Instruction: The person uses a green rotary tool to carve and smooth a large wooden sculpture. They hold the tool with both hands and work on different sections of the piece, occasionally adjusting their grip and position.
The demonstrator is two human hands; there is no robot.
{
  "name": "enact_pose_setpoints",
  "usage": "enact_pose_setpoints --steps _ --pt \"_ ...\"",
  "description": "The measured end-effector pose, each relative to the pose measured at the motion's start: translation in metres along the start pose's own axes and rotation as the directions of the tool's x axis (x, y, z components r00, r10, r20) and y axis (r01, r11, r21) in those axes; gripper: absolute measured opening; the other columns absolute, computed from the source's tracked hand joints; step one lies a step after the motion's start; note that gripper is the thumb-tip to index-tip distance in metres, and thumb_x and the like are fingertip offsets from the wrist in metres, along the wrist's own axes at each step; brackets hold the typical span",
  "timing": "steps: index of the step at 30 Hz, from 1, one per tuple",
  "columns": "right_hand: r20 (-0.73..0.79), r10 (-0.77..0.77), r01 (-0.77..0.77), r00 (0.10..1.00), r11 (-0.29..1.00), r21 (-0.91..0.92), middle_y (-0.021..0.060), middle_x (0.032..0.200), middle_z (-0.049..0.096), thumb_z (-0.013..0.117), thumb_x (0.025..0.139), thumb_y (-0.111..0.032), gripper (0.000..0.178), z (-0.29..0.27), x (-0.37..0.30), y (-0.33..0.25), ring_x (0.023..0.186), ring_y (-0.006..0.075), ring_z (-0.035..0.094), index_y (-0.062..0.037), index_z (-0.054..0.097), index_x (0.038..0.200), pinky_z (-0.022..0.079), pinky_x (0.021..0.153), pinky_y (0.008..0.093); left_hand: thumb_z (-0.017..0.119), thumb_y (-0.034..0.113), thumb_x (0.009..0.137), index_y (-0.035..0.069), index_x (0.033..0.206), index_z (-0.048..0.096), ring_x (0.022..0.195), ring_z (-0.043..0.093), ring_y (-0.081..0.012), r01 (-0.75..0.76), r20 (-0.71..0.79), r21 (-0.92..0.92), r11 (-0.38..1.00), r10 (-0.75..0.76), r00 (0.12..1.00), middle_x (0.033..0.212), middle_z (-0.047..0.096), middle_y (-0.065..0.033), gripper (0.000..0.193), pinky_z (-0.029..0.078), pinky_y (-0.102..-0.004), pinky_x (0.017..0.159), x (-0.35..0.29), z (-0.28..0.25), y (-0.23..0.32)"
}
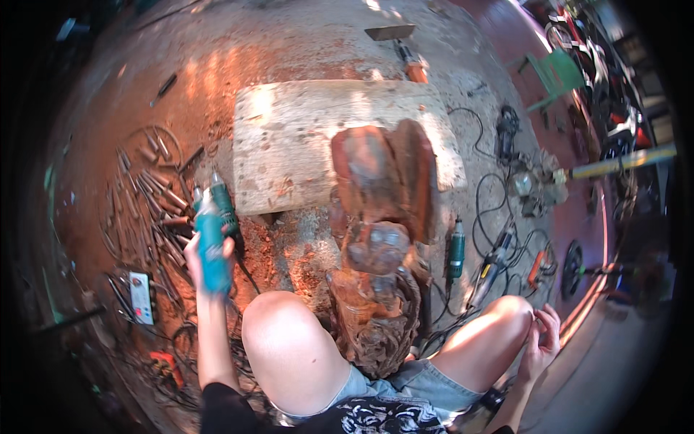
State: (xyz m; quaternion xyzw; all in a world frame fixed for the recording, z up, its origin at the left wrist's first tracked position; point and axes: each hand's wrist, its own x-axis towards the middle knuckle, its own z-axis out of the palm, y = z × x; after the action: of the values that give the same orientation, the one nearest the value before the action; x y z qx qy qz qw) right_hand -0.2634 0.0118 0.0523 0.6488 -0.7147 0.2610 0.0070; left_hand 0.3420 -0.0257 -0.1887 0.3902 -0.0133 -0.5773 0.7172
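Observation:
My left hand point(194, 257) is wrapped round the body of a teal die grinder point(212, 253), held upright with its nose pointing away from me and slightly blurred. Just beyond it, a green die grinder point(224, 205) rests near a heap of chisels. A reddish-brown wood carving point(377, 246) stretches from between my legs onto a low wooden board point(289, 137); the part nearest me has deep, ragged grooves. My right hand point(542, 340) rests beside my right knee, fingers loosely bent and apart, with nothing visible in it.
Many chisels point(155, 199) lie on the left, near a white control box point(141, 298). A mallet-like tool point(412, 61) lies beyond the board. Right of the carving are a green grinder point(456, 249), a dark angle grinder point(508, 126) and tangled cords; a green chair point(555, 76) stands farther off.

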Motion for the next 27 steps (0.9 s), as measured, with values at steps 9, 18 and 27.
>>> enact_pose_setpoints --steps 9,18,27 --pt "0.383 -0.741 -0.354 0.552 0.208 0.912 0.0255 0.133 0.074 0.088 0.089 -0.012 0.053 0.058 -0.031 -0.157 0.121 0.0375 0.074 0.0067 0.070 0.136 0.060 0.105 0.0427 0.064 0.045 0.108 0.008 0.111 0.042 0.035 0.043 -0.0122 -0.009 0.472 -0.646 0.763 0.410 0.780 0.065 0.065 -0.0117 0.044 0.029 -0.0256 0.031 -0.250 0.169 0.065" --pt "0.355 -0.728 -0.144 0.587 0.337 0.930 0.0448 0.163 0.039 0.104 0.072 -0.024 0.106 0.006 -0.016 -0.115 0.148 0.0575 0.048 0.0002 0.050 0.159 0.041 0.120 0.0569 0.085 0.045 0.092 0.006 0.137 0.055 0.103 0.064 -0.0236 0.121 0.508 0.237 0.964 -0.229 0.830 0.122 0.067 -0.0136 0.067 0.051 -0.0398 0.090 -0.290 0.225 -0.126" --pt "0.657 -0.128 -0.634 0.743 0.181 0.752 0.0420 0.157 0.044 0.086 0.074 -0.020 0.119 -0.059 -0.095 0.020 0.114 0.0486 0.073 0.0066 0.018 0.169 0.068 0.067 0.0471 0.081 0.018 0.093 0.027 0.127 0.074 0.128 0.065 -0.0236 -0.996 0.996 -0.081 -0.037 0.018 -0.082 0.138 0.069 -0.0079 0.036 0.058 -0.0354 0.105 -0.243 0.277 -0.115"
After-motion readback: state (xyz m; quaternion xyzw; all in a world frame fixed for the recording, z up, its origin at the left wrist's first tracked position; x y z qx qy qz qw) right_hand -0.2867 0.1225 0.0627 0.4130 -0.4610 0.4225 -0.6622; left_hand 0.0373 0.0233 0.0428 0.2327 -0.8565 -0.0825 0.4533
